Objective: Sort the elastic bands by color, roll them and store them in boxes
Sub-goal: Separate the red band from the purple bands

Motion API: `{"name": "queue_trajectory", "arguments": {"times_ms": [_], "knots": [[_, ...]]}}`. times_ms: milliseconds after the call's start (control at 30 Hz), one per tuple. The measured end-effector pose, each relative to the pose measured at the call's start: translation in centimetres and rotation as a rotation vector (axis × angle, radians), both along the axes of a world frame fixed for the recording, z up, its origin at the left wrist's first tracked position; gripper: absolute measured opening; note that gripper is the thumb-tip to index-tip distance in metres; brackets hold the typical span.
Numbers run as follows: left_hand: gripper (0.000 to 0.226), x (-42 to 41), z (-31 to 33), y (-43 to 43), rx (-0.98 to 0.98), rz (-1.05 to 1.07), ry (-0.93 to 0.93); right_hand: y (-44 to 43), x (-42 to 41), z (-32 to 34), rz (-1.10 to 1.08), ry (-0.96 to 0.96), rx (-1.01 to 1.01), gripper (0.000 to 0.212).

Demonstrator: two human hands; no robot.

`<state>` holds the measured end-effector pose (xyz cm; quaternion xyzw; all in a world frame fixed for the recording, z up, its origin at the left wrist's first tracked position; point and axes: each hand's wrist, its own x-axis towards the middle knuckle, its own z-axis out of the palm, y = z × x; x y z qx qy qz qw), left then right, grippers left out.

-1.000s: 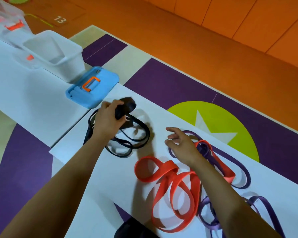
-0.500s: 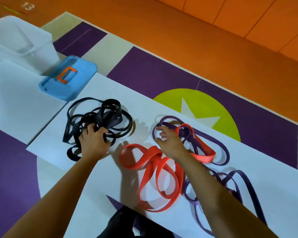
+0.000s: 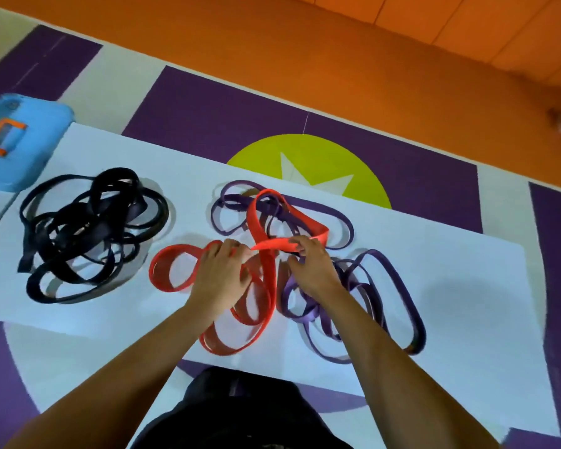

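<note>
A loose heap of black elastic bands (image 3: 88,231) lies on the left of the white table (image 3: 467,286). Red bands (image 3: 172,270) sprawl in the middle, tangled with purple bands (image 3: 399,296) on the right. My left hand (image 3: 221,277) lies on the red bands with its fingers curled round one strip. My right hand (image 3: 311,267) pinches a raised red strip (image 3: 272,244) between thumb and fingers, just above the purple bands.
A blue box lid (image 3: 23,144) with an orange handle sits at the table's far left. The floor beyond is orange, with purple mats and a green circle (image 3: 308,166). Dark clothing (image 3: 240,413) shows at the table's near edge.
My left hand has let go of the black bands and moved right onto the red ones. My right hand has taken hold of a red strip. The view has swung right; the white boxes are out of frame.
</note>
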<state>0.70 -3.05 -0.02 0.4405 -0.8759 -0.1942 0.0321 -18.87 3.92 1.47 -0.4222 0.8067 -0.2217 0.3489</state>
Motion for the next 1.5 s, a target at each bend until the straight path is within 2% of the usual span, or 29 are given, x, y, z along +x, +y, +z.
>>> {"name": "queue_trajectory", "arguments": {"times_ms": [200,333,467,567,633,700,900,1000,1100,1233,1333,1400,1433,1500], "knots": [[0.051,-6.3,-1.5,6.1,0.056,-0.282,0.002,7.2,-4.8,-1.0,-0.205,0.143,-0.003,0.036],[0.07,-9.6,-2.6,8.7,0.167,-0.44,-0.142,11.0,-7.3,-1.9,-0.29,0.288,0.034,0.04],[0.072,-11.0,-3.6,9.9,0.284,-0.475,-0.342,13.2,-9.4,-3.1,-0.262,0.292,0.253,0.063],[0.077,-10.6,-4.6,10.4,0.355,-0.48,-0.433,13.6,-10.6,-4.1,-0.211,0.179,0.404,0.085],[0.077,-10.2,-4.7,10.6,0.355,-0.476,-0.441,13.5,-11.1,-5.1,-0.174,0.19,0.461,0.08],[0.075,-10.0,-4.6,10.8,0.348,-0.474,-0.445,13.4,-11.4,-5.8,-0.131,0.263,0.459,0.062],[0.078,-10.3,-5.2,11.9,0.402,-0.334,-0.343,14.7,-12.5,-5.7,-0.247,0.171,0.337,0.02],[0.077,-10.3,-5.8,11.9,0.386,-0.29,-0.314,16.9,-13.8,-5.5,-0.451,0.137,0.226,0.024],[0.067,-10.5,-5.9,11.8,0.352,-0.316,-0.306,18.7,-15.7,-5.0,-0.578,0.135,0.192,0.03],[0.052,-10.5,-4.7,11.4,0.291,-0.292,-0.193,18.8,-16.7,-5.4,-0.441,0.052,0.288,0.041],[0.05,-10.0,-3.8,10.2,0.047,-0.16,-0.124,17.8,-15.8,-5.4,-0.436,0.121,0.261,0.052],[0.06,-9.0,-3.6,8.2,-0.116,0.038,-0.141,16.9,-14.8,-5.0,-0.454,0.195,0.161,0.049],[0.071,-8.3,-3.5,6.8,-0.136,0.137,-0.178,16.3,-14.3,-4.9,-0.448,0.201,0.109,0.048],[0.091,-6.5,-3.7,4.1,-0.036,0.294,-0.304,15.4,-13.0,-4.8,-0.404,0.168,0.056,0.048]]}}
